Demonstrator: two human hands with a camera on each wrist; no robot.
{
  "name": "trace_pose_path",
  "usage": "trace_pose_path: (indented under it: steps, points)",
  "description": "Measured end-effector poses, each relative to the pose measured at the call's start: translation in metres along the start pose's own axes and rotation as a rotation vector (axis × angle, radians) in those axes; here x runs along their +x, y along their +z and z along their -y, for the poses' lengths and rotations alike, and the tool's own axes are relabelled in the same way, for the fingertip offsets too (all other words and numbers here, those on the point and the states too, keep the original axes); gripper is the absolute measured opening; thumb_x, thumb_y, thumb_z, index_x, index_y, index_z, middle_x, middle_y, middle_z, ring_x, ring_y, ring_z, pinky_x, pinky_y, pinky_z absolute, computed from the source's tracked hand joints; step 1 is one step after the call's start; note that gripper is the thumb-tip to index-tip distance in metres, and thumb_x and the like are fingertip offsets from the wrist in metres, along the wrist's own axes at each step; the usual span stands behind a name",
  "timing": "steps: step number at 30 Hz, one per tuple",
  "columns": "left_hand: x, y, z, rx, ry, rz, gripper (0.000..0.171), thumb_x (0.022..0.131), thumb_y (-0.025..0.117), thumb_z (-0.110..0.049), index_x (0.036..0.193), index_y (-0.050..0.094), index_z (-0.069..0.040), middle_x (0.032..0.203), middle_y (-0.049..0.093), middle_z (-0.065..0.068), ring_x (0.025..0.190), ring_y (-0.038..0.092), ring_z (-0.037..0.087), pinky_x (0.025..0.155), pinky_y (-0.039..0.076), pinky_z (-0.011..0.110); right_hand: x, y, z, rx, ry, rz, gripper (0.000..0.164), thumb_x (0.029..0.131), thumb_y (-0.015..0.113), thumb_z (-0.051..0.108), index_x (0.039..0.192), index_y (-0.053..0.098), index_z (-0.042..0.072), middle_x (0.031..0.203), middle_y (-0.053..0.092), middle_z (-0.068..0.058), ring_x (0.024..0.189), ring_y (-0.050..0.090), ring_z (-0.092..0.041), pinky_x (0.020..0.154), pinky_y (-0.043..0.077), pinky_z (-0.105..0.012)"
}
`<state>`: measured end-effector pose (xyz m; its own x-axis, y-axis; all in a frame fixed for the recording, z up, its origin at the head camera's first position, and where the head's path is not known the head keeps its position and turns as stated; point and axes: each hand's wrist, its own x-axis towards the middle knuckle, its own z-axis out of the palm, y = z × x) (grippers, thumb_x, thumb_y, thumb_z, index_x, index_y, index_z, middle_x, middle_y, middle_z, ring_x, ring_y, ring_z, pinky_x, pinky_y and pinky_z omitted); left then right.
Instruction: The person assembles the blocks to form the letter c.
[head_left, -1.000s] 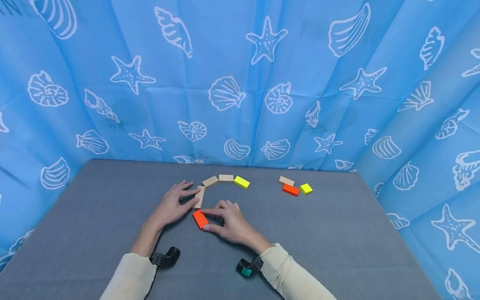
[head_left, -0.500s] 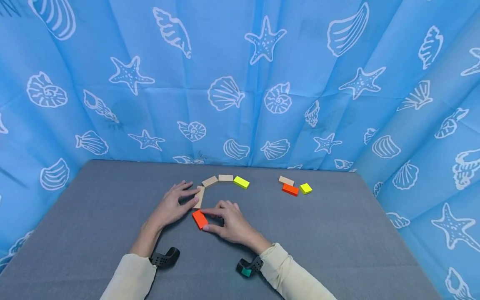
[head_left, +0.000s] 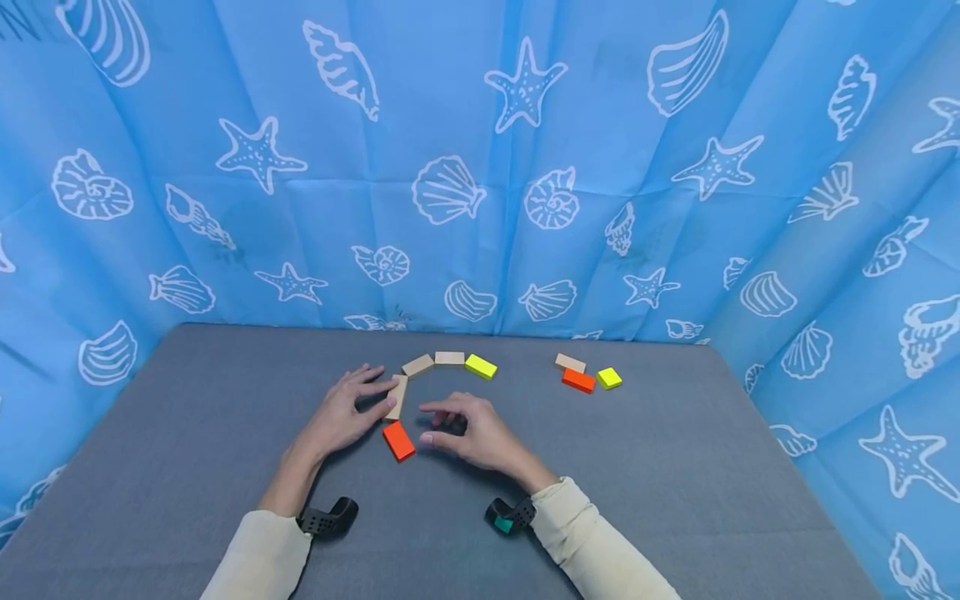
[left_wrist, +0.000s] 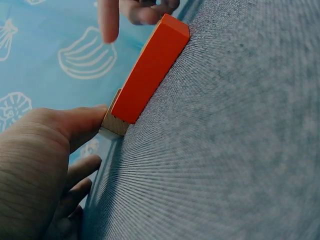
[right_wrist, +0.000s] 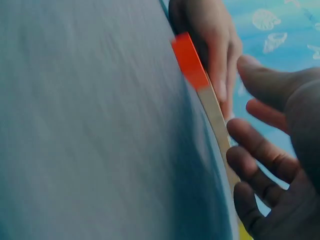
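Note:
An orange block (head_left: 399, 441) lies flat on the grey table at the near end of a curved row of blocks. Just beyond it, a plain wooden block (head_left: 397, 398) is held between the thumb and index finger of my left hand (head_left: 341, 412). In the left wrist view the orange block (left_wrist: 152, 70) overlaps the wooden one (left_wrist: 114, 123), with my left thumb at its side. My right hand (head_left: 483, 435) hovers just right of the orange block, thumb and fingers apart, holding nothing. The right wrist view shows those spread fingers beside the row.
The curve continues with two wooden blocks (head_left: 417, 366) (head_left: 450, 358) and a yellow block (head_left: 481, 367). Farther right lie a wooden block (head_left: 571, 362), an orange block (head_left: 578, 381) and a yellow block (head_left: 609, 378). A blue shell-patterned curtain (head_left: 390, 108) hangs behind the table (head_left: 637, 475).
My right hand has let go of the near orange block and drawn back to the right. The left hand stays at the wooden block, and the blocks keep their places.

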<state>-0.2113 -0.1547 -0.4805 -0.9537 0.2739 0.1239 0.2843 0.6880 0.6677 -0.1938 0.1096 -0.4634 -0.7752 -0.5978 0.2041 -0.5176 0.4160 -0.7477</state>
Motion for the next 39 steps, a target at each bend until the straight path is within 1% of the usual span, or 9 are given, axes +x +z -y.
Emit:
trace_pose_path:
  steps: [6, 11, 17, 20, 23, 26, 29, 35, 39]
  points:
    - [-0.002, 0.001, 0.001, -0.014, 0.012, -0.009, 0.046, 0.099, 0.067, -0.036, 0.139, 0.064, -0.014, 0.153, 0.046, 0.02, 0.149, 0.027, 0.043, 0.117, 0.012, 0.069, -0.003, -0.025, -0.012, 0.007, 0.059, -0.107, 0.041, 0.092, 0.078, 0.025, 0.129, 0.07, 0.009, 0.103, 0.069, -0.002, 0.092, 0.062, -0.02, 0.079, 0.054, -0.037]
    - [-0.003, 0.001, 0.002, -0.032, 0.04, -0.02, 0.046, 0.099, 0.067, -0.035, 0.138, 0.065, -0.012, 0.152, 0.047, 0.021, 0.148, 0.028, 0.044, 0.118, 0.013, 0.068, -0.009, -0.048, -0.029, -0.035, 0.119, -0.27, 0.038, 0.091, 0.079, 0.02, 0.126, 0.072, 0.007, 0.102, 0.069, -0.005, 0.093, 0.063, -0.022, 0.083, 0.055, -0.041]
    - [-0.003, 0.002, 0.003, -0.035, 0.043, -0.021, 0.046, 0.1, 0.067, -0.037, 0.138, 0.065, -0.012, 0.152, 0.047, 0.022, 0.148, 0.028, 0.044, 0.118, 0.013, 0.068, -0.02, -0.072, -0.053, -0.077, 0.219, -0.482, 0.038, 0.09, 0.08, 0.017, 0.124, 0.072, 0.003, 0.106, 0.069, -0.012, 0.096, 0.064, -0.027, 0.085, 0.055, -0.046]
    - [-0.003, 0.002, 0.003, -0.041, 0.04, -0.02, 0.046, 0.099, 0.067, -0.037, 0.138, 0.065, -0.012, 0.152, 0.047, 0.021, 0.148, 0.028, 0.044, 0.118, 0.013, 0.068, -0.027, -0.083, -0.062, -0.102, 0.242, -0.557, 0.039, 0.089, 0.081, 0.017, 0.124, 0.072, 0.002, 0.107, 0.069, -0.014, 0.097, 0.065, -0.03, 0.084, 0.053, -0.046]
    - [-0.004, 0.001, 0.002, -0.046, 0.04, -0.019, 0.046, 0.099, 0.067, -0.036, 0.138, 0.065, -0.013, 0.152, 0.048, 0.02, 0.148, 0.028, 0.043, 0.118, 0.013, 0.067, -0.033, -0.094, -0.068, -0.116, 0.254, -0.607, 0.039, 0.088, 0.082, 0.015, 0.122, 0.072, 0.002, 0.107, 0.07, -0.017, 0.097, 0.066, -0.032, 0.082, 0.053, -0.048]
    - [-0.003, 0.001, 0.002, -0.047, 0.04, -0.023, 0.045, 0.099, 0.067, -0.035, 0.137, 0.066, -0.012, 0.152, 0.048, 0.021, 0.148, 0.028, 0.043, 0.118, 0.014, 0.068, -0.04, -0.104, -0.074, -0.118, 0.263, -0.632, 0.039, 0.086, 0.083, 0.012, 0.122, 0.072, -0.001, 0.106, 0.07, -0.02, 0.097, 0.067, -0.035, 0.083, 0.053, -0.051]
    - [-0.003, 0.001, 0.002, -0.046, 0.039, -0.027, 0.045, 0.099, 0.067, -0.035, 0.137, 0.066, -0.012, 0.152, 0.048, 0.021, 0.148, 0.028, 0.044, 0.118, 0.014, 0.068, -0.045, -0.113, -0.08, -0.138, 0.295, -0.632, 0.04, 0.085, 0.084, 0.01, 0.122, 0.071, -0.002, 0.107, 0.07, -0.021, 0.099, 0.067, -0.037, 0.086, 0.053, -0.052]
    - [-0.002, 0.0, 0.001, -0.046, 0.021, -0.02, 0.045, 0.099, 0.067, -0.036, 0.138, 0.065, -0.013, 0.152, 0.047, 0.021, 0.148, 0.027, 0.044, 0.118, 0.013, 0.068, -0.055, -0.124, -0.087, -0.202, 0.392, -0.593, 0.042, 0.084, 0.085, 0.011, 0.122, 0.072, -0.001, 0.109, 0.071, -0.022, 0.101, 0.066, -0.036, 0.091, 0.053, -0.051]
    - [-0.001, 0.0, 0.001, -0.039, 0.014, -0.017, 0.045, 0.099, 0.067, -0.036, 0.138, 0.065, -0.013, 0.152, 0.047, 0.021, 0.149, 0.027, 0.044, 0.118, 0.013, 0.068, -0.059, -0.127, -0.088, -0.231, 0.446, -0.55, 0.044, 0.085, 0.085, 0.014, 0.124, 0.071, 0.0, 0.114, 0.07, -0.022, 0.104, 0.063, -0.036, 0.094, 0.051, -0.051]
